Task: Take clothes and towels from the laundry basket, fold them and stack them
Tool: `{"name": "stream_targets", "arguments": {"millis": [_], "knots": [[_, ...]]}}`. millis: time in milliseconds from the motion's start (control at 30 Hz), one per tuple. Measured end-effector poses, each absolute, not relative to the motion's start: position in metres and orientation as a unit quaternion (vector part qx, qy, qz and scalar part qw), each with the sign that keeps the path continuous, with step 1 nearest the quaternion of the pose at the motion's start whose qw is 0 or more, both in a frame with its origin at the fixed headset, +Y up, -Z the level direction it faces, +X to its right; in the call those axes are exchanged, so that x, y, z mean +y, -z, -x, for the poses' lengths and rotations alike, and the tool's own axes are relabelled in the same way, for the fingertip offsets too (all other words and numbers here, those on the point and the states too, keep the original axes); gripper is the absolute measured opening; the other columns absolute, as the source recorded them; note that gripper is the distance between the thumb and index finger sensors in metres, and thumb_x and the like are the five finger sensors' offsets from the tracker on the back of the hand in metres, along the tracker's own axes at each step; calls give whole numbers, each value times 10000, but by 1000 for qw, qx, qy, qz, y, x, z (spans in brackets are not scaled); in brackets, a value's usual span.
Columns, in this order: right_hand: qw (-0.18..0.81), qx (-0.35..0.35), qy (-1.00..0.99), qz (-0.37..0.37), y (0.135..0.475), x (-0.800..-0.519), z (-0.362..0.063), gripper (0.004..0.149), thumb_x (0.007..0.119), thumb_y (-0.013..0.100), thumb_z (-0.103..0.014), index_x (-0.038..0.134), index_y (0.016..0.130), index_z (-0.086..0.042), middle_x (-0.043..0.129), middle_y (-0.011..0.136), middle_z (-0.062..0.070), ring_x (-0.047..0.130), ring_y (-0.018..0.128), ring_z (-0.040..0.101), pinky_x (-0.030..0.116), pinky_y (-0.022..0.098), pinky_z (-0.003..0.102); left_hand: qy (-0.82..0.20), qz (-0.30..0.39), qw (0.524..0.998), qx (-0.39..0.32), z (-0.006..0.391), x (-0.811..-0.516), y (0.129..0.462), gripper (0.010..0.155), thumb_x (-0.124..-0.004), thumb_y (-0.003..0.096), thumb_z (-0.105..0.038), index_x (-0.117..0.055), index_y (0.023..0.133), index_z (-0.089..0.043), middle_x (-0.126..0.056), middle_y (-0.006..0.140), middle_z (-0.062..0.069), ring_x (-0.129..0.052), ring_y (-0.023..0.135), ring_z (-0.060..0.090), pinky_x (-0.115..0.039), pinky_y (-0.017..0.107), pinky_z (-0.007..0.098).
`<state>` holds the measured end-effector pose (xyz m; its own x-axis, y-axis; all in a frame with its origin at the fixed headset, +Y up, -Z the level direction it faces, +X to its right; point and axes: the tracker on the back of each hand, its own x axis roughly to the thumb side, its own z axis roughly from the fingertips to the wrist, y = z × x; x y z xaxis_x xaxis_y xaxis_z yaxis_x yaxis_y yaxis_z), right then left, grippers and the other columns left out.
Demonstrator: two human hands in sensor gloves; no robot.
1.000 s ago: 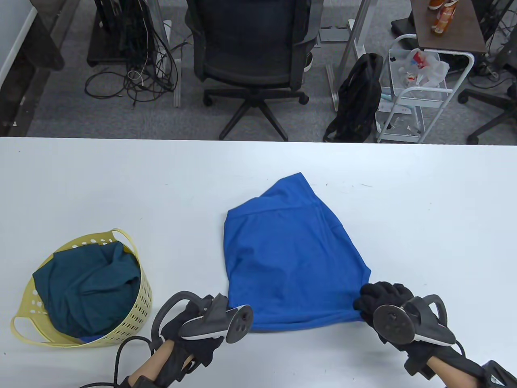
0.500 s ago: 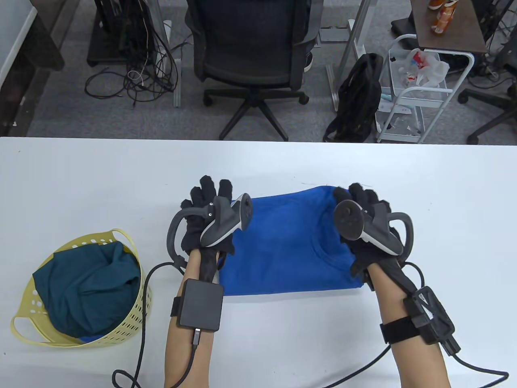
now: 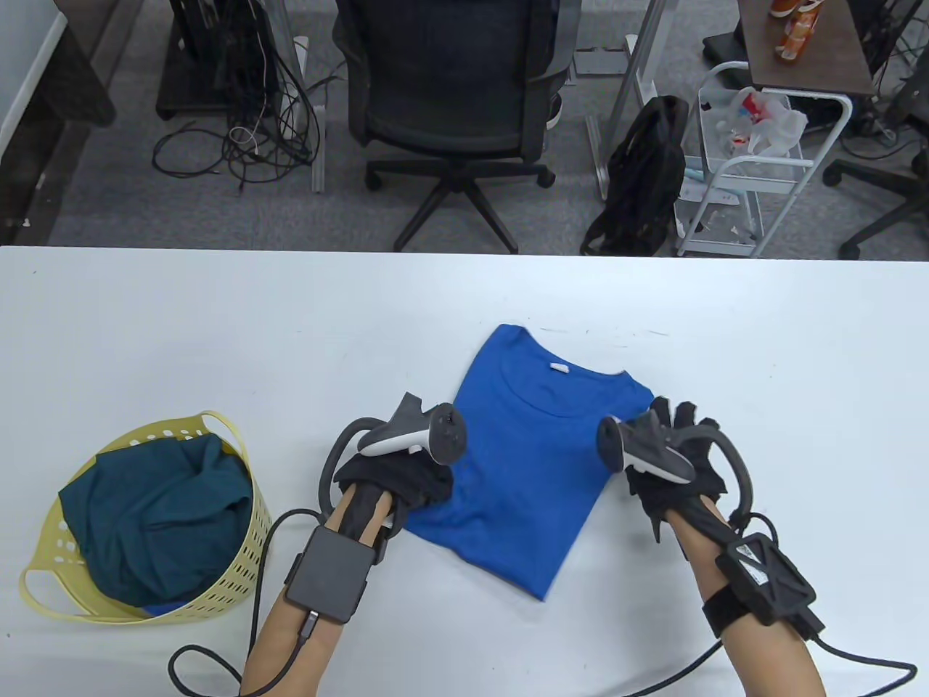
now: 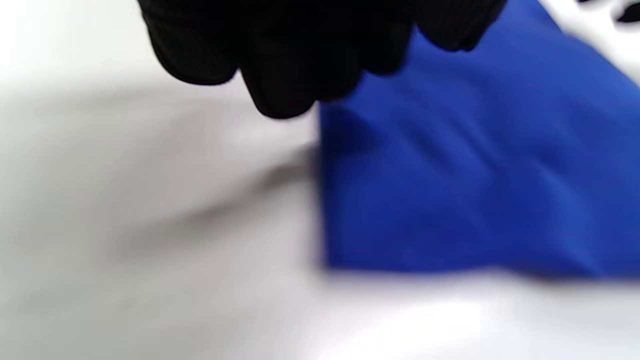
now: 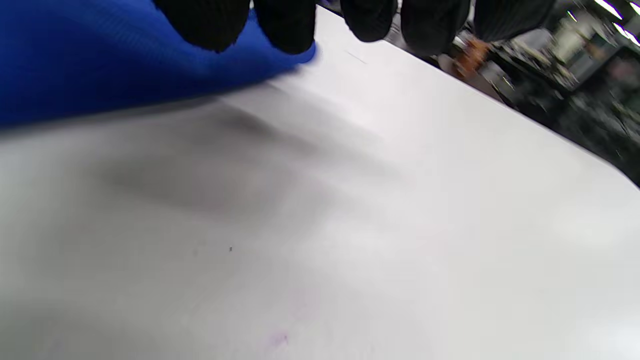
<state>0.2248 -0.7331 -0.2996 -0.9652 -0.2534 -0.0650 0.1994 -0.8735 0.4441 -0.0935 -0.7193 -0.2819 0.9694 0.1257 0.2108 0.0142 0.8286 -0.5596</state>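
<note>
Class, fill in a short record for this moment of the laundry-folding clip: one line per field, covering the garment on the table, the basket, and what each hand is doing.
garment: blue T-shirt, folded, lying askew on the white table, collar toward the far edge
left hand: left hand at the shirt's left edge, fingers curled; grip not clear
right hand: right hand at the shirt's right edge, fingers on the fabric
basket: yellow laundry basket, left of the shirt
basket contents: dark teal garment, unfolded

Basket (image 3: 239,559) left of shirt (image 3: 530,465) on table (image 3: 218,327).
</note>
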Motion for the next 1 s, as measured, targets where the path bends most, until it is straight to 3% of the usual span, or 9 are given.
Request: {"name": "stream_targets", "arguments": {"millis": [133,267,333,500,567,633,700,800,1000], "knots": [[-158,-252,939,-174,297,-745,-226,861,781,617,-433,416,1154,133,610,1054,433,767,838,578,667,600,688,-92,340,932,88,73,-742,301,1017,-652,567,-656,-414,1209,95,-595,1152,391,-800,941,496,-734,668,624],[-81,-272,940,-190,290,-767,-203,972,821,560,-472,380,1149,162,592,1005,391,754,802,496,663,613,674,-98,332,924,164,40,-768,313,1123,-722,528,-656,-344,1177,179,-454,1096,487,-663,910,571,-662,679,662],[-128,-251,939,-197,288,-768,-199,800,836,554,-413,541,1098,92,571,1020,396,711,816,545,612,626,715,-50,296,938,171,25,-773,315,1060,-780,509,-592,-395,1160,149,-471,1089,465,-655,897,570,-660,666,678],[-112,-168,967,-156,279,-765,-187,446,784,582,-266,671,940,-25,675,995,346,815,745,481,739,580,639,-72,199,969,128,7,-770,304,555,-835,542,-454,-697,995,-164,-574,1121,409,-771,879,482,-790,659,510],[-173,-145,967,-119,278,-767,-194,462,765,582,-236,612,961,-21,754,942,292,954,598,276,888,451,421,-36,130,986,96,4,-769,298,641,-849,535,-416,-585,1050,-141,-742,1066,322,-961,728,257,-930,541,320],[-256,-131,951,-115,276,-767,-209,667,786,572,-199,435,1122,-59,770,946,258,966,564,264,897,408,397,-87,107,987,82,11,-773,294,963,-865,533,-389,-229,1197,-100,-738,1060,325,-1012,625,149,-965,459,227],[-322,-157,931,-73,274,-766,-226,798,781,579,-174,241,1157,-273,590,1080,325,898,708,329,880,445,406,-126,134,982,44,23,-774,296,1070,-829,559,-397,122,1042,-316,-614,1118,387,-996,640,138,-954,473,216],[-368,-249,896,17,274,-763,-239,802,811,580,-167,273,1149,-343,282,1187,349,741,891,495,826,538,529,-199,246,946,-72,39,-778,303,808,-819,548,-458,-319,1177,-374,-358,1195,416,-871,786,211,-881,576,313],[-274,-296,913,58,277,-772,-223,828,880,530,-166,361,1174,-121,174,1187,256,694,900,356,824,578,459,-115,300,938,-134,34,-781,309,1063,-918,438,-468,-247,1204,-164,-188,1231,292,-826,777,87,-885,580,213]]}}
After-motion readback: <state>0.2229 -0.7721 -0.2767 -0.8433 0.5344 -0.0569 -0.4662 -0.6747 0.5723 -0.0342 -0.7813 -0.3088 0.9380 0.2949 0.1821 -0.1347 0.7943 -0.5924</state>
